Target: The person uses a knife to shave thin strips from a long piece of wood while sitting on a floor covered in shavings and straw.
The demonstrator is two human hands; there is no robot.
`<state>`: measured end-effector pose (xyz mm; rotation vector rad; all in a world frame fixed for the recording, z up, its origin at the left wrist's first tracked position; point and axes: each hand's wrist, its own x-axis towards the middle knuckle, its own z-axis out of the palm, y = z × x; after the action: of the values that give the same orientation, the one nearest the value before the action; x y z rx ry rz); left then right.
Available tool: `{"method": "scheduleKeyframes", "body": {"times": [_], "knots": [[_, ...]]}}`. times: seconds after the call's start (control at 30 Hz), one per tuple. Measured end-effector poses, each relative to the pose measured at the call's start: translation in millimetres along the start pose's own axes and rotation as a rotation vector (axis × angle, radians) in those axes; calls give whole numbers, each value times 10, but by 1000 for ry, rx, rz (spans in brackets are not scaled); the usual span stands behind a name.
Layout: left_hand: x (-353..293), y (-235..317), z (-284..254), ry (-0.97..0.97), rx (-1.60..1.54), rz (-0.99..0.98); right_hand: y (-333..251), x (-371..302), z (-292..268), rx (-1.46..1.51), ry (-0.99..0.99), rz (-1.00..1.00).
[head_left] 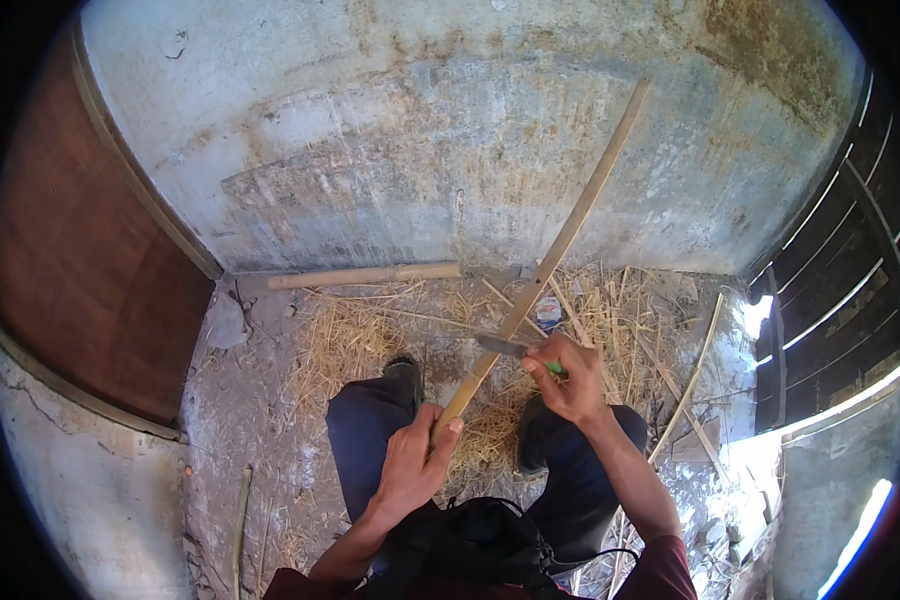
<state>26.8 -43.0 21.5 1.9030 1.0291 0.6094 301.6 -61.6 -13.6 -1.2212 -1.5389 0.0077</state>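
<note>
A long bamboo strip (pixel 582 212) slants from between my legs up and to the right, its far end in front of the wall. My left hand (pixel 415 458) is wrapped round its near end, thumb along the top. In my right hand (pixel 570 378) is a knife (pixel 502 346) with a green handle, partly hidden by my fingers. The blade points left and lies across the strip a little beyond my left hand; I cannot tell how deep its edge sits. The near part of the strip looks paler and yellower than the far part.
Pale shavings (pixel 345 345) litter the floor around my feet. A thick bamboo pole (pixel 365 276) lies along the foot of the stained wall (pixel 370 130). Thin sticks (pixel 692 375) lie at the right, near a dark slatted panel (pixel 835 280). A brown door (pixel 90 250) stands at the left.
</note>
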Motion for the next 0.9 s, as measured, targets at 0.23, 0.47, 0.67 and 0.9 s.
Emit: {"method": "scheduleKeyframes", "body": {"times": [0.23,0.47,0.67,0.9], "knots": [[66,-9,21,-43,-151,-40,-53,-42,75,-15,-116,-93],[91,-39,103,-6,-77,101,-123,-27,91,63,-121,-80],[62,-27,146,46,-43,123,-161,-2,81,48,-109,-86],[-25,-13,79,35,-48,96,-66,23,91,42,18,9]]}}
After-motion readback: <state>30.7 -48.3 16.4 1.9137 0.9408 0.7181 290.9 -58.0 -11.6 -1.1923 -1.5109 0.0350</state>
